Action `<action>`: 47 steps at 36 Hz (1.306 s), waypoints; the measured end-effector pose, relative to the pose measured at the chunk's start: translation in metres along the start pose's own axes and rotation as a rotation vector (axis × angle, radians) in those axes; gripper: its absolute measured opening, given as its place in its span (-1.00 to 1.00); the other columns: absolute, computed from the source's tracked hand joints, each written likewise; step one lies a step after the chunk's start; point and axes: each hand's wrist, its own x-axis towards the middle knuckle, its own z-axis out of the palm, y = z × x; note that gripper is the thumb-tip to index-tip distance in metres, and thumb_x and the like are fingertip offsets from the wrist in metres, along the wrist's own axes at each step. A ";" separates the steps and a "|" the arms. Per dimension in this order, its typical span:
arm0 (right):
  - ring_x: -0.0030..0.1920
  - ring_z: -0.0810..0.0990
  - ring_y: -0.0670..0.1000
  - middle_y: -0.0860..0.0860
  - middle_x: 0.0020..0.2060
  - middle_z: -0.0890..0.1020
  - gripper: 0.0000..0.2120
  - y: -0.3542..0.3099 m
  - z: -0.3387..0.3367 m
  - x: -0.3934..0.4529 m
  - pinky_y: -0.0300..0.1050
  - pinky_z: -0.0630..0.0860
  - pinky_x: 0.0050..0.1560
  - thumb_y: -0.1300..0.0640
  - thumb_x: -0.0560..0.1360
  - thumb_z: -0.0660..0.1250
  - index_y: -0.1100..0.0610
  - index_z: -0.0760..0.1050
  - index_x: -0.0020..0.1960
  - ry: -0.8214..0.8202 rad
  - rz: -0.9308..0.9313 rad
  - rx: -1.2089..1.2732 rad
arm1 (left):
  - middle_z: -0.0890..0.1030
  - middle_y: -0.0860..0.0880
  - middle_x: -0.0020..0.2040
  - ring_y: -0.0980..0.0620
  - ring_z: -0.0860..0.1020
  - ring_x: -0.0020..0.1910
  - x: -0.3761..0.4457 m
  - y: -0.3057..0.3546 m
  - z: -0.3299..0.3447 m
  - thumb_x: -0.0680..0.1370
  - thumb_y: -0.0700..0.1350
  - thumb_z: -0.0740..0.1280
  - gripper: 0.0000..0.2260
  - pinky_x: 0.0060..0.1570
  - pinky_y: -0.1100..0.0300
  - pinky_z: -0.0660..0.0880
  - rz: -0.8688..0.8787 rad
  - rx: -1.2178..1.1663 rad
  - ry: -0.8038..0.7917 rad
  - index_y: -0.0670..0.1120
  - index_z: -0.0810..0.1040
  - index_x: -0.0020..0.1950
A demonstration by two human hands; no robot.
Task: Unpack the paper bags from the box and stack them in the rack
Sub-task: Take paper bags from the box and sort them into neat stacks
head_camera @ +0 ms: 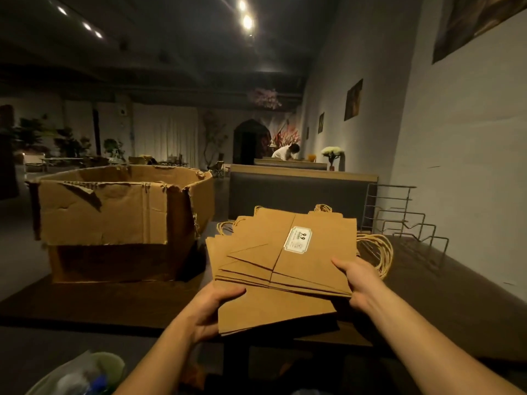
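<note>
Both hands hold a fanned stack of flat paper bags [282, 260] over the dark table [445, 295]: the left hand [211, 312] grips its near corner at seven o'clock, the right hand [359, 280] pinches the edge at four. The torn box [114, 218] stands at ten o'clock, the wire rack [405, 223] at two.

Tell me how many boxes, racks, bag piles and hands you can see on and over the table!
Cardboard box: 1
Wire rack: 1
Pile of paper bags: 1 (single bags too fanned to count)
Hands holding the pile: 2, left hand and right hand
Total: 5
</note>
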 end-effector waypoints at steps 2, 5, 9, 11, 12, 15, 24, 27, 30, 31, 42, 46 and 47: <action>0.01 0.67 0.32 0.24 0.02 0.69 -0.72 0.006 0.002 0.004 0.30 0.63 -0.15 0.25 0.57 0.37 0.09 0.52 0.27 -0.001 0.039 -0.031 | 0.64 -0.30 0.19 -0.25 0.67 0.08 0.001 -0.001 0.000 0.51 -0.29 0.35 -0.58 -0.08 -0.08 0.64 -0.001 -0.018 0.012 -0.20 0.46 0.37; 0.03 0.65 0.31 0.23 0.05 0.67 -0.72 0.008 0.005 0.004 0.22 0.65 -0.16 0.25 0.57 0.37 0.10 0.51 0.26 -0.003 0.051 -0.084 | 0.63 -0.31 0.21 -0.27 0.66 0.10 0.003 -0.003 -0.001 0.52 -0.23 0.36 -0.58 -0.05 -0.11 0.63 -0.013 -0.059 0.036 -0.19 0.45 0.38; 0.04 0.65 0.29 0.22 0.04 0.68 -0.72 0.005 0.004 0.002 0.15 0.64 -0.15 0.24 0.56 0.38 0.13 0.52 0.26 -0.024 0.051 -0.156 | 0.62 -0.31 0.22 -0.27 0.66 0.11 0.004 -0.002 -0.001 0.53 -0.11 0.36 -0.57 -0.03 -0.10 0.64 -0.065 -0.100 0.059 -0.19 0.47 0.39; 0.02 0.66 0.27 0.21 0.03 0.68 -0.74 0.003 0.005 0.001 0.09 0.62 -0.21 0.24 0.56 0.39 0.14 0.53 0.24 -0.031 0.050 -0.188 | 0.63 -0.32 0.20 -0.26 0.67 0.07 0.003 0.000 -0.001 0.53 -0.09 0.36 -0.57 -0.07 -0.08 0.66 -0.096 -0.119 0.068 -0.21 0.48 0.36; 0.01 0.66 0.27 0.21 0.03 0.69 -0.75 0.002 0.005 0.001 0.09 0.63 -0.20 0.24 0.56 0.39 0.16 0.54 0.23 -0.034 0.047 -0.203 | 0.63 -0.32 0.19 -0.26 0.68 0.05 0.003 0.000 -0.001 0.52 -0.09 0.38 -0.57 -0.08 -0.07 0.66 -0.113 -0.130 0.071 -0.21 0.49 0.35; 0.05 0.66 0.26 0.20 0.04 0.70 -0.72 0.001 0.007 -0.002 0.19 0.63 0.03 0.24 0.55 0.41 0.17 0.55 0.25 -0.049 0.030 -0.253 | 0.65 -0.32 0.14 -0.26 0.68 0.01 0.003 0.001 0.000 0.46 -0.10 0.42 -0.56 -0.11 -0.07 0.66 -0.151 -0.153 0.086 -0.22 0.52 0.30; -0.08 0.60 0.01 0.06 0.03 0.65 -0.65 -0.004 0.010 -0.007 -0.14 0.52 -0.22 0.10 0.58 0.38 0.17 0.50 0.33 -0.132 -0.056 -0.597 | 0.67 -0.34 0.04 -0.30 0.69 -0.12 0.002 0.003 0.006 0.45 -0.16 0.39 -0.59 -0.25 -0.11 0.67 -0.209 -0.240 0.103 -0.26 0.51 0.27; -0.03 0.61 0.07 0.08 0.10 0.62 -0.63 -0.007 0.008 -0.008 -0.17 0.53 -0.39 -0.03 0.60 0.33 0.13 0.48 0.34 -0.135 -0.034 -0.757 | 0.67 -0.35 -0.01 -0.30 0.70 -0.18 -0.001 0.005 0.009 0.48 -0.15 0.37 -0.65 -0.30 -0.12 0.67 -0.203 -0.264 0.096 -0.26 0.52 0.22; -0.15 0.63 0.05 0.06 0.01 0.60 -0.61 -0.009 0.009 -0.008 -0.24 0.54 -0.44 -0.08 0.61 0.32 0.11 0.47 0.33 -0.144 -0.047 -0.865 | 0.66 -0.37 0.01 -0.32 0.70 -0.18 -0.003 0.007 0.012 0.59 -0.09 0.31 -0.70 -0.34 -0.13 0.66 -0.216 -0.308 0.051 -0.27 0.53 0.21; -0.24 0.63 0.02 0.06 -0.03 0.60 -0.61 -0.010 0.010 -0.007 -0.25 0.53 -0.44 -0.08 0.61 0.32 0.12 0.46 0.33 -0.156 -0.057 -0.897 | 0.66 -0.37 0.01 -0.32 0.70 -0.18 -0.003 0.007 0.012 0.60 -0.08 0.31 -0.70 -0.34 -0.13 0.66 -0.219 -0.312 0.047 -0.27 0.54 0.21; -0.50 0.48 -0.11 0.05 -0.30 0.64 -0.63 -0.032 0.012 -0.007 -0.29 0.45 -0.47 -0.11 0.64 0.23 0.17 0.49 0.23 -0.351 0.087 -1.241 | 0.64 -0.35 0.12 -0.31 0.65 -0.01 0.003 0.002 0.001 0.50 -0.12 0.36 -0.57 -0.16 -0.13 0.66 -0.202 -0.230 0.123 -0.24 0.47 0.34; -0.23 0.60 -0.05 0.01 -0.22 0.60 -0.74 -0.047 0.022 -0.010 -0.25 0.52 -0.27 -0.13 0.57 0.36 0.07 0.49 0.00 -0.267 -0.082 -1.604 | 0.67 -0.32 -0.03 -0.28 0.63 -0.04 0.000 0.002 0.002 0.47 -0.12 0.34 -0.62 0.04 -0.15 0.55 -0.163 -0.186 0.142 -0.24 0.52 0.25; -0.15 0.61 -0.03 0.00 -0.18 0.59 -0.73 -0.051 0.026 -0.009 -0.22 0.56 -0.17 -0.15 0.54 0.38 0.06 0.49 -0.04 -0.213 -0.186 -1.732 | 0.68 -0.31 -0.06 -0.28 0.63 -0.05 -0.001 0.002 0.002 0.47 -0.12 0.34 -0.65 0.07 -0.15 0.53 -0.150 -0.182 0.153 -0.24 0.53 0.21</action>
